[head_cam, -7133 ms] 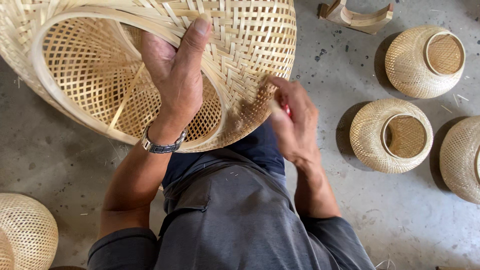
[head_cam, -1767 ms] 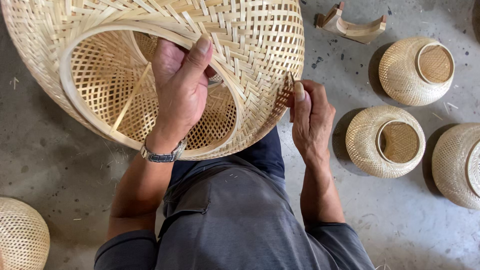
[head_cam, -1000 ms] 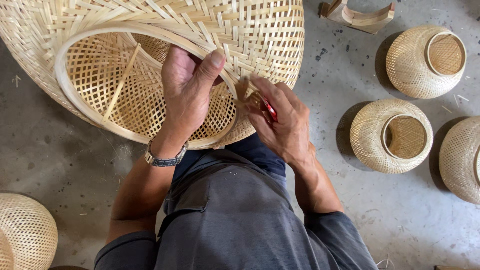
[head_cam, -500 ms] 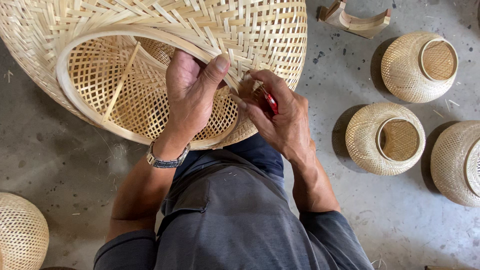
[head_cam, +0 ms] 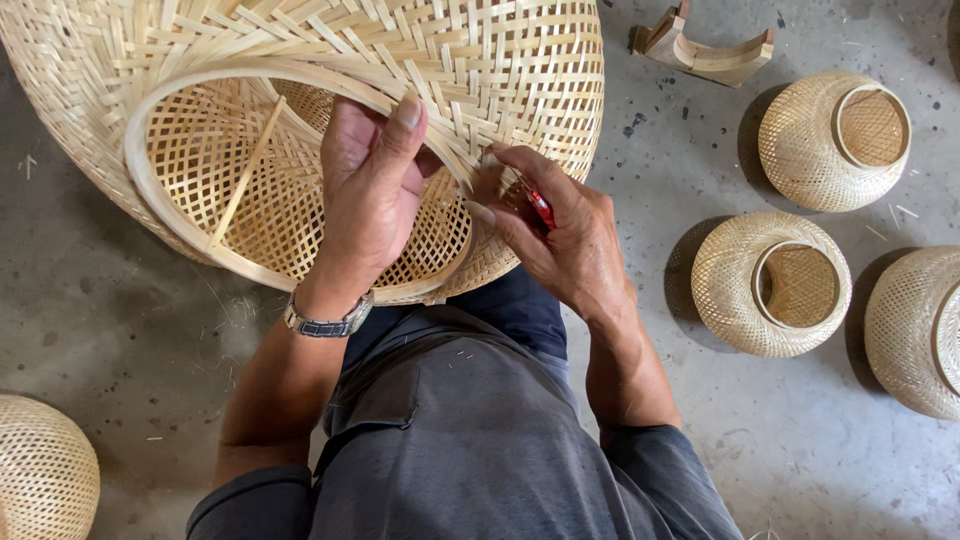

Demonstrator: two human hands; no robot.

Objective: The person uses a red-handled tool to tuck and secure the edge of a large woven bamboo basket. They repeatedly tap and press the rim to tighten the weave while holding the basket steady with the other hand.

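A large woven bamboo basket [head_cam: 500, 70] lies tilted on my lap, its round opening facing me. My left hand [head_cam: 370, 190] reaches across the opening and grips the bent rim hoop [head_cam: 160, 215], thumb over the rim's upper edge. My right hand [head_cam: 555, 235] is closed around a small red-handled tool [head_cam: 540, 205] and presses against the weave at the rim's right side, right next to my left thumb. The tool's tip is hidden by my fingers.
Three smaller woven baskets stand on the concrete floor at the right: one at the back [head_cam: 835, 140], one in the middle [head_cam: 770, 285], one at the edge [head_cam: 915, 330]. A wooden stool-like piece [head_cam: 705, 50] lies at top right. Another basket [head_cam: 45, 470] sits at bottom left.
My right hand has come from the basket's outer right side to the rim beside my left thumb, holding the red tool. My left hand has slid slightly right along the rim.
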